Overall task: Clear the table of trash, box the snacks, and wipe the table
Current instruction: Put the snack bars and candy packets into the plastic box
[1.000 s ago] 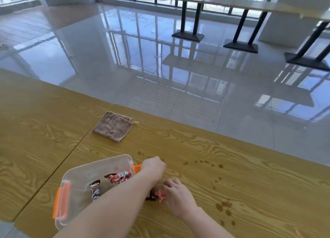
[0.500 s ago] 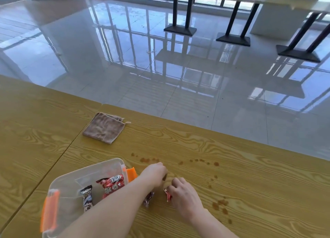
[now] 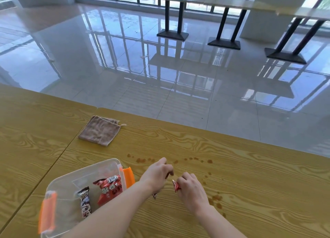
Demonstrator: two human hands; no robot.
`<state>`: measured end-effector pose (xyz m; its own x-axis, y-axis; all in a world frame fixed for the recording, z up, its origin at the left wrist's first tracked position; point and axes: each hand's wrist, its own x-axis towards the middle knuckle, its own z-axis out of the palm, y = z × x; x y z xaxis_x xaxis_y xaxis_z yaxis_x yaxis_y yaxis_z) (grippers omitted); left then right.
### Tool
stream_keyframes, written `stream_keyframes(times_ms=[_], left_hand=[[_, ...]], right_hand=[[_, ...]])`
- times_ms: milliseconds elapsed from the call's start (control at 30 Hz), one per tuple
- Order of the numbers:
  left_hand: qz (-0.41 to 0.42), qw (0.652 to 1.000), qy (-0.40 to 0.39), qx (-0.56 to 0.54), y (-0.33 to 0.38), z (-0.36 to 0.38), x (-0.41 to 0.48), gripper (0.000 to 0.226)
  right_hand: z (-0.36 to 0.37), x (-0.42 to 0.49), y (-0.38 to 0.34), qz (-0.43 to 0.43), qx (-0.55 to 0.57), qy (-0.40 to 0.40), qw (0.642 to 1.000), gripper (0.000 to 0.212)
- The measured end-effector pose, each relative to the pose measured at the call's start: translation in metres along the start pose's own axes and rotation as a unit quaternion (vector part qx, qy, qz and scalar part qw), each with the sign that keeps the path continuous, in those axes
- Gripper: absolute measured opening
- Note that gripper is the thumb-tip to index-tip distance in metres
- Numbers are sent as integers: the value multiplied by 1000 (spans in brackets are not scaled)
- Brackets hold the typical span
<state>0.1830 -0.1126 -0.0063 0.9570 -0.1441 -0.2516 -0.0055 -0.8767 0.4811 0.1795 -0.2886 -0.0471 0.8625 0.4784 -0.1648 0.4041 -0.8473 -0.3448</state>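
A clear plastic box [image 3: 59,182] with orange latches sits at the near left of the wooden table [image 3: 250,175]. Inside lie a red snack packet [image 3: 109,190] and a dark wrapped bar [image 3: 85,202]. Just right of the box my left hand [image 3: 157,177] is closed over a dark wrapped snack [image 3: 154,196], mostly hidden under it. My right hand [image 3: 192,193] pinches a small red wrapped snack [image 3: 176,186] close beside the left hand. A folded brown cloth [image 3: 100,132] lies farther back on the left.
Brown spill spots [image 3: 215,199] dot the table in front of and to the right of my hands. The table's far edge drops to a glossy tiled floor. Other tables with black legs [image 3: 224,28] stand far behind.
The view has tilted and shifted a little. My hands have drawn slightly apart and lifted, each still closed on a small wrapped snack beside the box.
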Motion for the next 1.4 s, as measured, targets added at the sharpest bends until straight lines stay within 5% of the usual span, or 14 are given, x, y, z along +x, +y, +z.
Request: stream_keyframes(times_ms=[467, 833, 1133, 1400], left_hand=[[28, 979, 178, -93, 11, -58, -40, 37], [-8, 938, 336, -88, -28, -111, -120, 39], [-93, 922, 365, -87, -76, -123, -188, 39], [-165, 917, 352, -93, -111, -95, -214, 38]], right_hand=[[-47, -8, -23, -20, -4, 78, 997, 15], [-81, -3, -91, -134, 20, 141, 981, 16], [-75, 11, -175, -222, 35, 109, 968, 17], [-50, 22, -226, -260, -34, -7, 965, 18]])
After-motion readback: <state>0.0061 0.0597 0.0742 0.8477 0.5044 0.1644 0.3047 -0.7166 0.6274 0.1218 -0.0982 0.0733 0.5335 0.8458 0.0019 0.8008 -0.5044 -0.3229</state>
